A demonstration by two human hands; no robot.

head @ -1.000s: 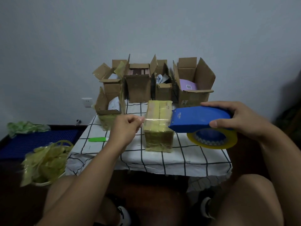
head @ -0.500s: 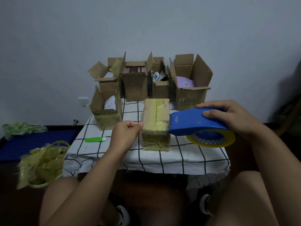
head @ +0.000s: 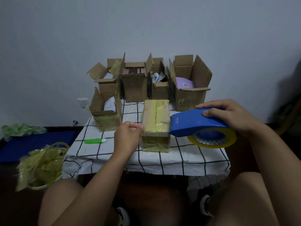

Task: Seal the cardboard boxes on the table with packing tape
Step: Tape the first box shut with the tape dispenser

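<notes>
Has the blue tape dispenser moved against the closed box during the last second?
Hardly. The blue tape dispenser, held by the right hand, keeps its front edge at the right side of the closed box. The whole view shifted, because the camera moved.

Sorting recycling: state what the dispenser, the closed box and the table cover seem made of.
Blue tape dispenser: likely hard plastic, smooth with a faint sheen.
Closed box: brown cardboard, wrapped in glossy yellowish tape.
Table cover: probably thin fabric; it creases and drapes over the edge.
</notes>
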